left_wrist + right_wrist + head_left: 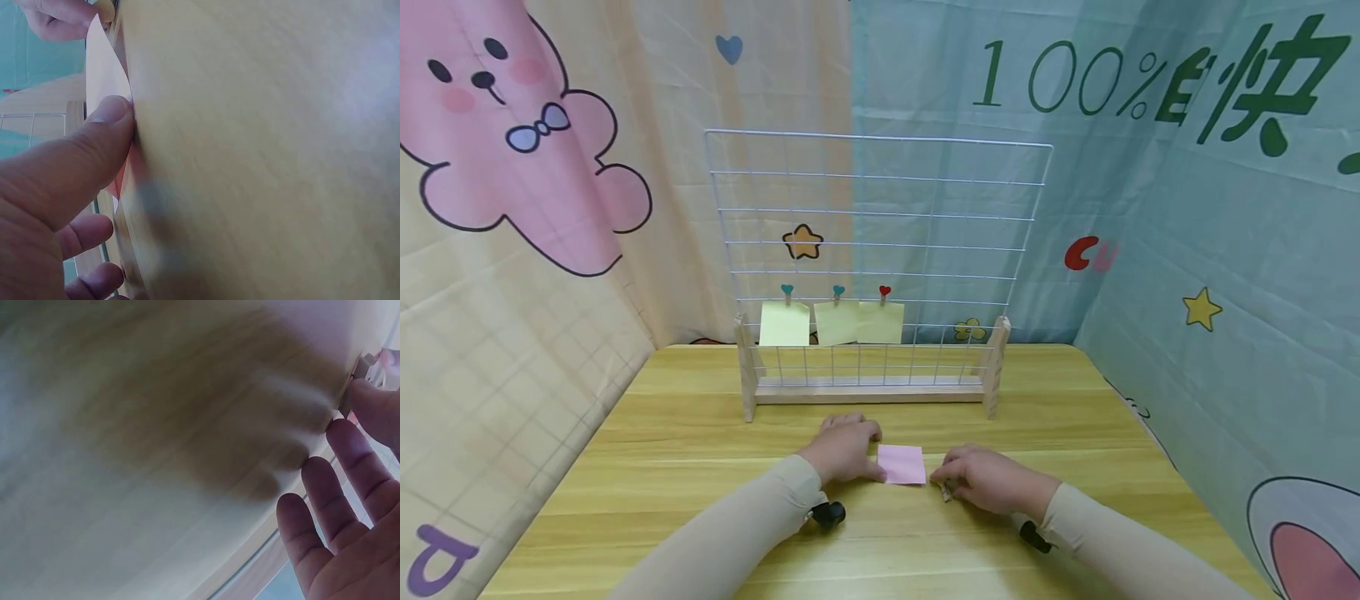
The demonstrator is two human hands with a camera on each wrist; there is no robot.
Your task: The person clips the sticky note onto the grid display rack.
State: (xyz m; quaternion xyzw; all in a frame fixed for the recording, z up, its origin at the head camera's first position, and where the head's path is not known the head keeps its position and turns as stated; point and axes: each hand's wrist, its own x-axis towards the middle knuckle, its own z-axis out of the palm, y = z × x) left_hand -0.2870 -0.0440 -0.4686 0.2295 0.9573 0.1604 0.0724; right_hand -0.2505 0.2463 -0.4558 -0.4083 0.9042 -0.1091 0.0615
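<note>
In the head view a pink sticky note [902,464] lies on the table between the hands. My left hand [844,450] rests at its left side, the thumb touching the paper's edge and the other fingers spread apart from it. Seen from the left wrist, the note [103,69] curves up beyond the thumb [109,112]. Just right of the note, my right hand [988,479] pinches a small wooden clothespin [946,492] between thumb and index finger. In the right wrist view the clothespin [357,378] is partly hidden, while the other fingers extend over the table.
Behind the hands stands a white wire grid [880,246] on a wooden base [872,397]. Three yellow-green notes [785,323] hang on it from clips with teal and red hearts [885,291]. Printed curtains [1217,200] surround the wooden table [662,450].
</note>
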